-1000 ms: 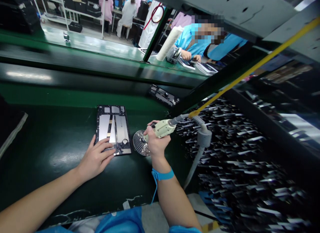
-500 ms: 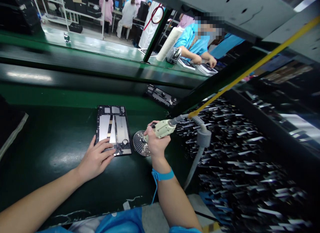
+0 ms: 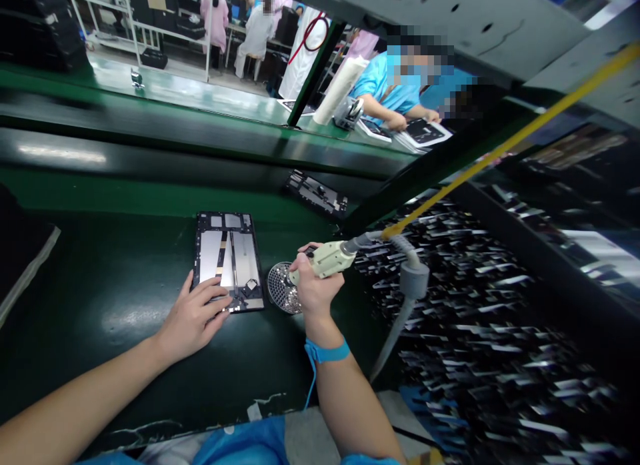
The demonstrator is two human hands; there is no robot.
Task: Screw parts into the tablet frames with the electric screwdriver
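An opened tablet frame (image 3: 229, 258) with silver plates and a dark rim lies flat on the dark green belt. My left hand (image 3: 193, 318) rests on its near left corner with fingers spread flat. My right hand (image 3: 313, 286) is closed round a cream powered screwdriver (image 3: 327, 259), its tip down over a round perforated metal screw dish (image 3: 281, 287) just right of the tablet. A grey hose (image 3: 403, 298) and a yellow cable (image 3: 505, 145) run from the tool's rear. A blue strap circles my right wrist.
A second dark frame (image 3: 317, 192) lies further back on the belt. To the right stand dark racks (image 3: 500, 305) of stacked parts. Across the line a person in a blue coat (image 3: 385, 88) handles tablets beside a white roll (image 3: 339, 86). Others stand far back.
My hands and the screwdriver have barely moved. The person across the line has shifted their hands over the tablets, and the far frame on the belt has drifted slightly left.
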